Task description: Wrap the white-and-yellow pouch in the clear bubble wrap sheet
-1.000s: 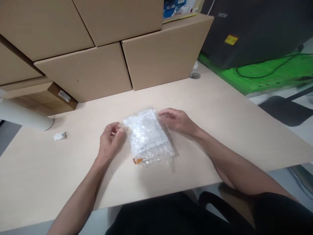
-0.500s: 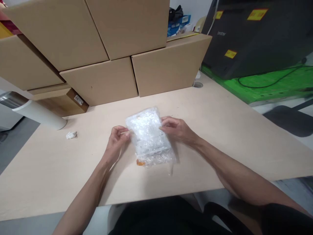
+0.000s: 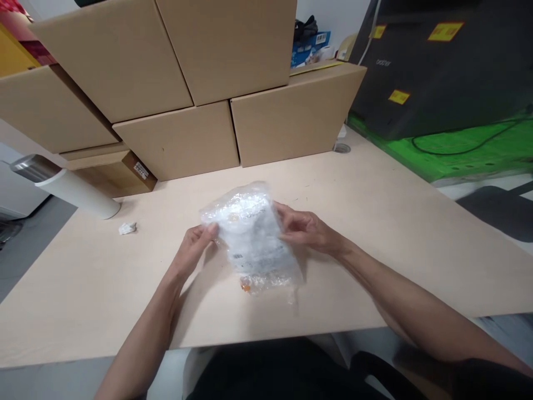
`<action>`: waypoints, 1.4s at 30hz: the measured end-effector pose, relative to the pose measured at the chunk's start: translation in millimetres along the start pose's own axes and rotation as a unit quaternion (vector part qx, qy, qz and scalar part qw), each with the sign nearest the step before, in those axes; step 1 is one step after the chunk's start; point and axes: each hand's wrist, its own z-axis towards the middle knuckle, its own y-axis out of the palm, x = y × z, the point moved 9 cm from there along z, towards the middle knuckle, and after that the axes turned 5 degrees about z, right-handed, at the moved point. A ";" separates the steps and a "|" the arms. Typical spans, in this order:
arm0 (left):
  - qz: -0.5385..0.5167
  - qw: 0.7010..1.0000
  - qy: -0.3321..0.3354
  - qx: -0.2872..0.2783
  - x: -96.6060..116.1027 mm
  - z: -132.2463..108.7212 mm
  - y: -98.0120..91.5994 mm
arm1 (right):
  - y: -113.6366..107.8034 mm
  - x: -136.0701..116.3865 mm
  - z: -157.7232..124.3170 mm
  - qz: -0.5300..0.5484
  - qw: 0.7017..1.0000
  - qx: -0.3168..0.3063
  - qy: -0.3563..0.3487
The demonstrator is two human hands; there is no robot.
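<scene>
A flat package in clear bubble wrap (image 3: pixel 254 233) is between my two hands over the table, tilted slightly. White printed paper with a barcode shows through the glossy plastic, and an orange patch is at its lower left corner. My left hand (image 3: pixel 195 241) pinches the left edge, thumb on top. With thumb and fingers, my right hand (image 3: pixel 306 228) grips the right edge. Loose plastic hangs from the near end. What lies under the paper cannot be made out.
Stacked cardboard boxes (image 3: pixel 179 144) line the back of the light wooden table (image 3: pixel 375 211). A white bottle (image 3: pixel 79 191) with a steel cap and a crumpled white scrap (image 3: pixel 127 228) are at left. A dark machine (image 3: pixel 425 83) stands on a green base (image 3: pixel 470 144) at right.
The package has tilted, and its loose upper left plastic has spread out to the left. My left thumb now lies on top of the wrap. The view has shifted slightly.
</scene>
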 end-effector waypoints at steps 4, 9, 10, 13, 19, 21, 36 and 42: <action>-0.157 0.988 0.010 0.003 7.1 -0.5 4.7 | 14.0 -3.7 -4.3 0.003 0.998 -0.062 -0.003; -0.240 0.967 0.033 0.081 13.1 1.1 -8.0 | 1.6 11.5 -0.9 0.047 0.996 0.073 -0.005; -0.253 0.963 0.036 0.090 12.9 2.6 -9.2 | -6.2 18.1 -0.8 0.060 0.990 0.127 0.003; -0.279 0.956 0.024 0.088 10.0 10.1 -1.2 | -15.8 38.5 1.4 0.112 0.974 0.190 0.048; -0.238 0.969 -0.027 0.051 -2.9 23.9 38.8 | 7.5 41.3 4.5 0.181 0.976 0.060 0.109; -0.162 0.984 -0.028 0.073 -7.7 22.0 38.8 | 6.9 33.5 2.0 0.158 0.979 0.085 0.101; 0.247 0.954 0.158 -0.057 72.4 -54.0 115.6 | 11.2 8.8 -12.2 0.005 0.991 0.131 0.008; 0.122 0.986 0.107 0.034 44.9 -58.1 0.7 | -18.3 2.6 -13.4 0.031 0.973 0.230 0.010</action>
